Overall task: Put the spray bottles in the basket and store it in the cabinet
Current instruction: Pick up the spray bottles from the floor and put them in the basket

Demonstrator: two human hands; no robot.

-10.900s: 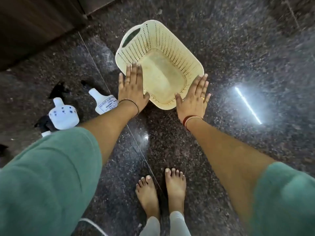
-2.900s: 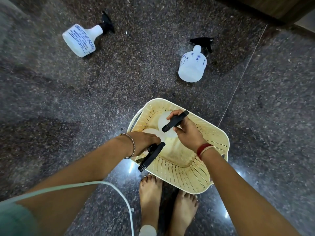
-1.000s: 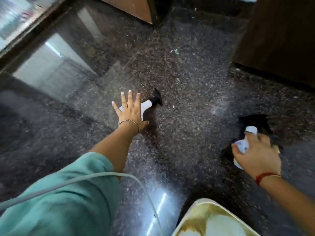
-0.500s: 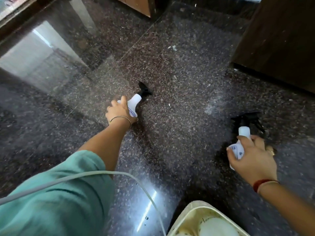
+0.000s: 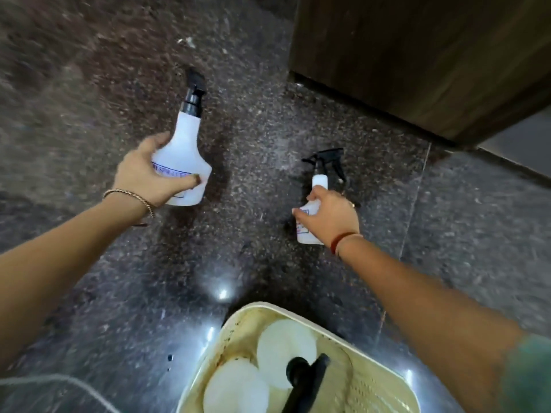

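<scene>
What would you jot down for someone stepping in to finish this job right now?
Left hand: gripping the larger white spray bottle by its body, nozzle pointing away.
Right hand: wrapped around the smaller spray bottle, black trigger on top.
Whether either bottle has left the floor is hard to tell.
Basket: on the dark floor near the person, already holding two white bottles with black spray heads.
Done: two bottles in.
Left: put these two in the basket, then store it in the wooden cabinet at upper right.
</scene>
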